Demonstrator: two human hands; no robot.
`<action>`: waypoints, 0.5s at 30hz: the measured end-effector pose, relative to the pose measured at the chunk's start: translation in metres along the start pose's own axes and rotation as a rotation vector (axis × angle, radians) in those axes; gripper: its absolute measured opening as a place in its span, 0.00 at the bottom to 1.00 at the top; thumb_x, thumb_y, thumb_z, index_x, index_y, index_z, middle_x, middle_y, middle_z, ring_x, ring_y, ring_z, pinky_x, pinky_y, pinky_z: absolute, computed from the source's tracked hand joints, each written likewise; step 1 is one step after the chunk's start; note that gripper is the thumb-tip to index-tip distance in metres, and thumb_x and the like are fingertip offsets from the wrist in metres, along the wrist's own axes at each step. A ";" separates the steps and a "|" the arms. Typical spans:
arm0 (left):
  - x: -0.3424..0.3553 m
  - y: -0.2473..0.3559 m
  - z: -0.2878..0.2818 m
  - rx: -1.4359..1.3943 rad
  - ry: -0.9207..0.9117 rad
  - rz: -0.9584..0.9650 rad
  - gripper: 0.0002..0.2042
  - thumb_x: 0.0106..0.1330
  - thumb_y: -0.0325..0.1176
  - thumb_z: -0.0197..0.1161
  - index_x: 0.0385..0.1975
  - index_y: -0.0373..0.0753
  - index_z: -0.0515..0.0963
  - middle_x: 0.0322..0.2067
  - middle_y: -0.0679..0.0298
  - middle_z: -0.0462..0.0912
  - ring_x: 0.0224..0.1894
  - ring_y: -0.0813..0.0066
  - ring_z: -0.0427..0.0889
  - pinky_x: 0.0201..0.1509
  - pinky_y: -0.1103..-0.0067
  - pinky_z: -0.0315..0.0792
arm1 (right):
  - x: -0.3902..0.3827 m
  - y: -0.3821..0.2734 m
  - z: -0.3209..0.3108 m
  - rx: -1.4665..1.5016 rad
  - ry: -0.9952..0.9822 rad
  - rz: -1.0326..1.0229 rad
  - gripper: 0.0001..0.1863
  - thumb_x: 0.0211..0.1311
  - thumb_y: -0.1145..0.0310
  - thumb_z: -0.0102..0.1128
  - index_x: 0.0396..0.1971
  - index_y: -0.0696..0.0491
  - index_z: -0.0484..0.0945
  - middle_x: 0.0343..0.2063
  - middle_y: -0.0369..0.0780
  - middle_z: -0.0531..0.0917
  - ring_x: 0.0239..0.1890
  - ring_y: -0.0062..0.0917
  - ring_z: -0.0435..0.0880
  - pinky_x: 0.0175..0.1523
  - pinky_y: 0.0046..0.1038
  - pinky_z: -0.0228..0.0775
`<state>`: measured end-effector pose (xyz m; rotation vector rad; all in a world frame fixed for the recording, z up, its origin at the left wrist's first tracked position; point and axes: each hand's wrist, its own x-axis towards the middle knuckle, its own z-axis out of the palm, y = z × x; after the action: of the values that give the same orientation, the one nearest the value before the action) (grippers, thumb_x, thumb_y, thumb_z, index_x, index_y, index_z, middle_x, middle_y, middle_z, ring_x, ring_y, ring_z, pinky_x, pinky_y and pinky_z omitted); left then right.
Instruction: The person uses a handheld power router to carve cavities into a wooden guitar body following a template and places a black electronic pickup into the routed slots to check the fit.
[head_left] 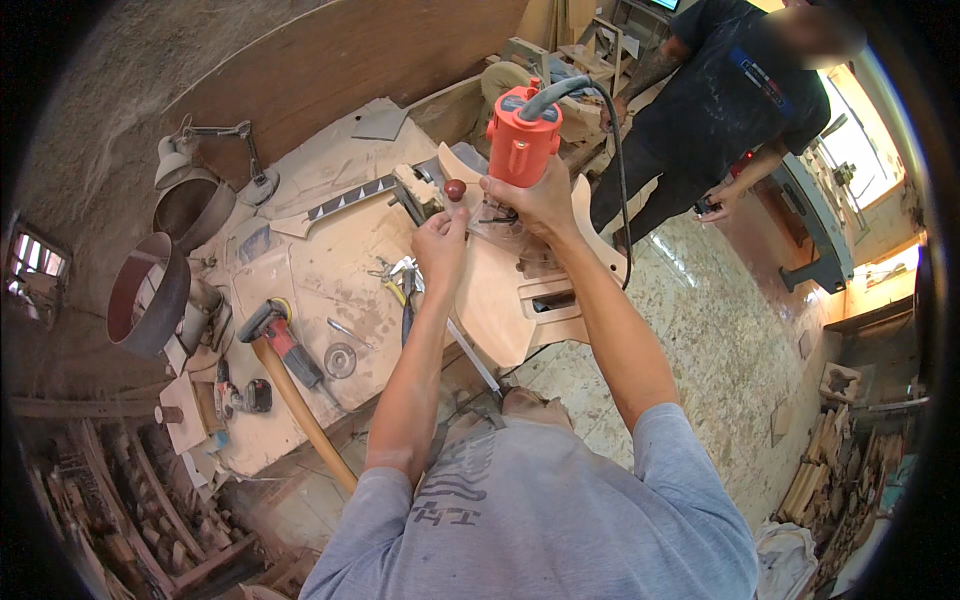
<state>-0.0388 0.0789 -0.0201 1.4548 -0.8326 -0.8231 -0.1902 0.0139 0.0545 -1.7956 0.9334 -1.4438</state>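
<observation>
Pale, smooth, curved wooden guitar body (492, 305) at the dusty tabletop's (350, 292) right edge; speckled floor (690, 320) stretches right, co-worker (705, 120) standing near. Hands: right hand (545, 203) wrapped around red cylindrical router (520, 150) over the body; left hand (441, 245) curled beside glossy round knob (455, 190), can't tell if gripping.

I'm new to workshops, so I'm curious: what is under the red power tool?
Below the red power tool, a pale wooden guitar body shows. The tool and right hand cover the spot directly beneath.
</observation>
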 end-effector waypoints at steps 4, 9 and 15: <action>0.001 -0.001 -0.001 0.005 -0.003 0.000 0.20 0.73 0.42 0.70 0.42 0.25 0.87 0.35 0.56 0.93 0.35 0.78 0.87 0.42 0.77 0.78 | 0.000 0.004 -0.002 -0.008 -0.033 0.077 0.39 0.44 0.54 0.84 0.58 0.54 0.81 0.46 0.39 0.88 0.48 0.28 0.87 0.56 0.33 0.77; 0.005 -0.007 0.001 0.034 0.013 0.007 0.20 0.72 0.44 0.70 0.40 0.26 0.88 0.32 0.56 0.93 0.33 0.77 0.87 0.42 0.76 0.78 | -0.001 0.005 0.001 -0.046 0.017 -0.010 0.27 0.49 0.56 0.83 0.45 0.56 0.85 0.33 0.35 0.88 0.36 0.21 0.87 0.45 0.28 0.79; 0.008 -0.010 0.000 0.069 0.022 0.012 0.21 0.72 0.45 0.71 0.39 0.26 0.88 0.31 0.56 0.92 0.33 0.76 0.87 0.42 0.75 0.78 | 0.000 -0.004 -0.001 -0.028 -0.051 0.139 0.42 0.41 0.53 0.83 0.59 0.54 0.79 0.48 0.41 0.88 0.51 0.33 0.88 0.59 0.36 0.77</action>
<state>-0.0345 0.0724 -0.0306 1.5152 -0.8596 -0.7746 -0.1903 0.0160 0.0577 -1.7431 1.0355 -1.2991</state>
